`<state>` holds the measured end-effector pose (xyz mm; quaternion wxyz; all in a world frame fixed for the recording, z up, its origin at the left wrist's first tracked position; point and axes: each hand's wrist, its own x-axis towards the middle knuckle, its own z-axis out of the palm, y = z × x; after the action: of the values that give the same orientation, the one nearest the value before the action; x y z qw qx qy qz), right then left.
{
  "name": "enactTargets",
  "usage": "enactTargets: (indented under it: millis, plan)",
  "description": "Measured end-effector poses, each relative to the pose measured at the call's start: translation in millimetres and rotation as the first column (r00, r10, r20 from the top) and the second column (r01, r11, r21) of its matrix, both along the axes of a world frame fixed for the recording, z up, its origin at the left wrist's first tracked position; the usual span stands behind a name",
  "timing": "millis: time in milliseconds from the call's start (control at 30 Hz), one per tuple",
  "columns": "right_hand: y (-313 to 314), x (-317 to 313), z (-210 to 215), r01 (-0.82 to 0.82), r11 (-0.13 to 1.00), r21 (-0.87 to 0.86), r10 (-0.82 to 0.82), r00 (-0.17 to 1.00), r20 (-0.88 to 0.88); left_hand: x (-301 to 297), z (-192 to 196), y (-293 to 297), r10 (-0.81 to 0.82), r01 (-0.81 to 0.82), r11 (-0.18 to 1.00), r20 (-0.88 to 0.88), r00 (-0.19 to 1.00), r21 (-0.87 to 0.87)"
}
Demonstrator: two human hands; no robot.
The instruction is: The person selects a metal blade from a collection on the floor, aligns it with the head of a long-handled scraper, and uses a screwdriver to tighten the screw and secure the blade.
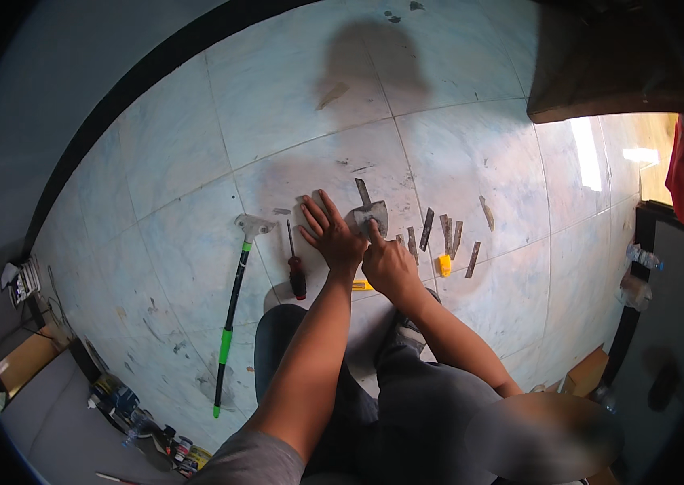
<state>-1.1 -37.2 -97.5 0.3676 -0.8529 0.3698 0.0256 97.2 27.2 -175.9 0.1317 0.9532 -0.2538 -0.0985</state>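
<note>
On the tiled floor my left hand (331,236) lies flat with its fingers spread. Beside it, the right index finger reaches onto a grey metal plate (374,212), while the other fingers of my right hand (390,265) look bent. A dark blade strip (363,191) sticks out from the plate's far side. Left of my left hand lies a screwdriver (297,275) with a red and black handle. A yellow tool (362,285), partly hidden by my right hand, is on the floor near my wrists. Several rusty blade strips (457,238) lie to the right, near a small yellow piece (444,265).
A long black and green handle (233,311) with a grey head lies farther left. Dark furniture (601,69) stands at the far right. Bottles and packages (136,416) line the lower left. Plastic bags (637,287) hang or lie by the right edge.
</note>
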Motion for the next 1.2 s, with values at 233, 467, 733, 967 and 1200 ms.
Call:
enactTargets:
  millis: [233,467,733,967,1200]
  plan:
    - [-14,13,2,-0.025,0.991,0.131,0.032,0.998,-0.053,8,-6,-1,0.017,-0.013,0.997,-0.054,0.998,0.079]
    - [-23,24,-12,-0.040,0.996,0.081,0.044,0.998,-0.049,4,-19,1,0.015,-0.014,0.996,-0.012,1.000,0.093]
    - [-33,36,-13,-0.034,0.995,0.099,0.036,0.999,-0.026,6,-6,-3,0.044,-0.043,0.999,-0.062,0.997,0.023]
    - [-31,37,-14,-0.030,0.996,0.084,0.031,0.999,-0.010,2,-6,-2,0.065,-0.068,0.997,-0.088,0.994,-0.032]
    - [-29,40,-7,-0.031,0.995,0.090,0.037,0.998,-0.058,8,-4,-6,0.076,-0.078,0.997,-0.090,0.993,-0.020]
